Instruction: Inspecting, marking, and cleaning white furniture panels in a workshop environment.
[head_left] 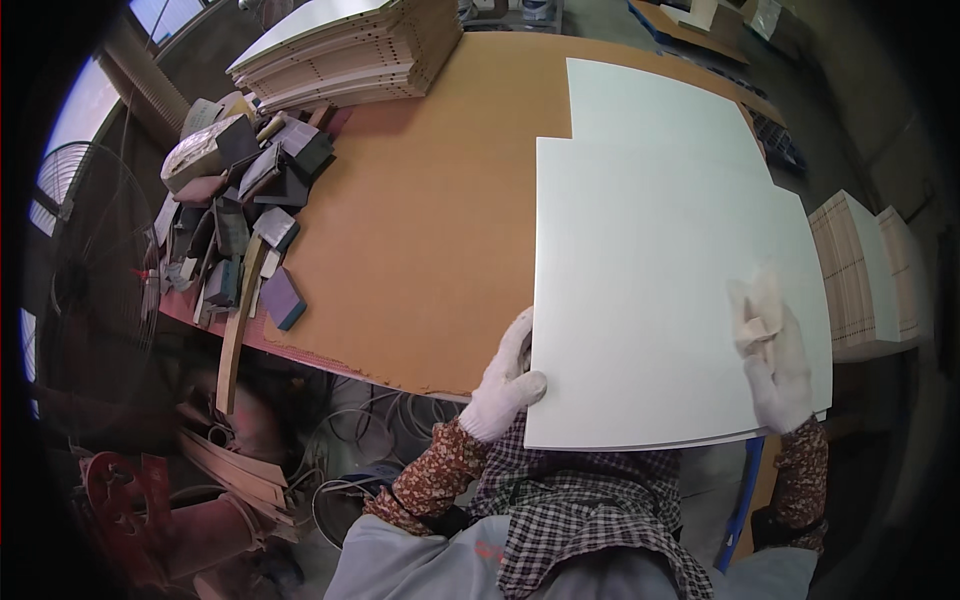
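Observation:
A large white panel [650,270] with notched far corners lies toward the right of the table, over its near edge. Another white edge shows just beneath it at the near right. My left hand [505,385], in a white knitted glove, grips the panel's left edge near the front corner, thumb on top and fingers partly hidden under it. On the panel's right part rests my right hand [780,375], also gloved. Its fingers are closed on a cream-coloured rag [757,312], pressed to the surface and slightly blurred.
Brown board [420,220] covers the table. Sanding blocks [283,298] and scraps are heaped at its left, beside a wooden strip [238,340]. A stack of drilled panels [345,60] stands at the far left, more panels [858,270] at right. A fan [90,270] stands leftmost.

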